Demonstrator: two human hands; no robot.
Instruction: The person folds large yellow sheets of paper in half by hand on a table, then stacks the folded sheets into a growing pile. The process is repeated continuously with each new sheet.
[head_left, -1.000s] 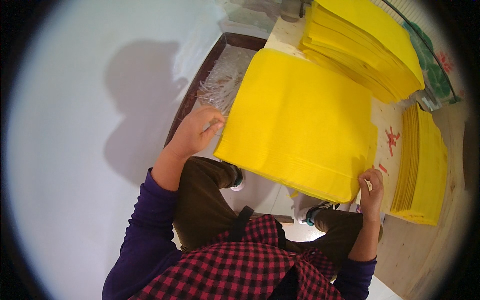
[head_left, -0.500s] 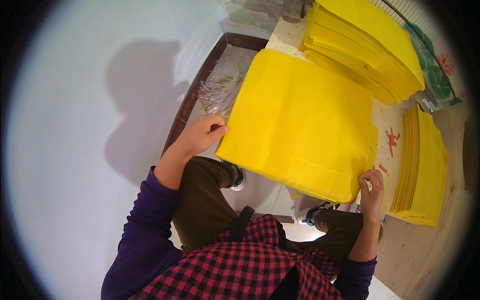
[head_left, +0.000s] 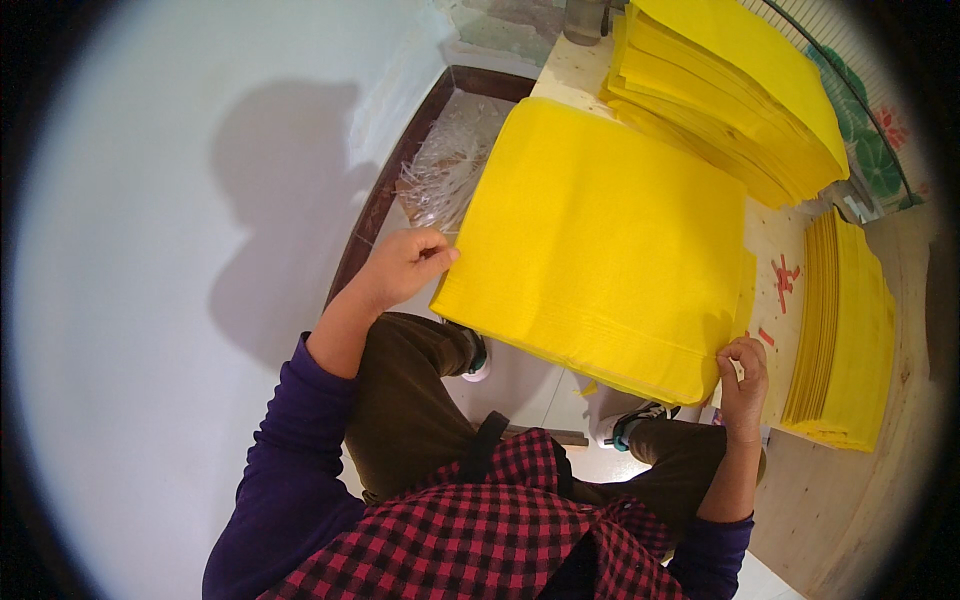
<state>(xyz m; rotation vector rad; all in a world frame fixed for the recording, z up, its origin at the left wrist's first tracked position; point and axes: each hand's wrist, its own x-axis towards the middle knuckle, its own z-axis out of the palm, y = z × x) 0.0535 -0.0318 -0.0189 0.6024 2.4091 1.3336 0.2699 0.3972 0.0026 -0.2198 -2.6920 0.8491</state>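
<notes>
A wide yellow fabric sheet [head_left: 600, 240] lies in front of me on top of other yellow layers, its near edge reaching over the table's front edge. My left hand [head_left: 408, 266] pinches its left edge between thumb and fingers. At the near right corner, my right hand [head_left: 742, 388] holds the same sheet in a pinch, thumb and forefinger pressed together. Faint seam-like lines run along the near side of the sheet. How many layers each hand grips cannot be made out.
Behind it on the wooden table [head_left: 578, 72] stands a tall stack of yellow sheets [head_left: 730, 90]. A folded yellow pile [head_left: 845, 330] sits at the right, beside small red strips [head_left: 783, 283]. Clear plastic strands [head_left: 455, 160] lie low at the left, near the wall [head_left: 160, 300].
</notes>
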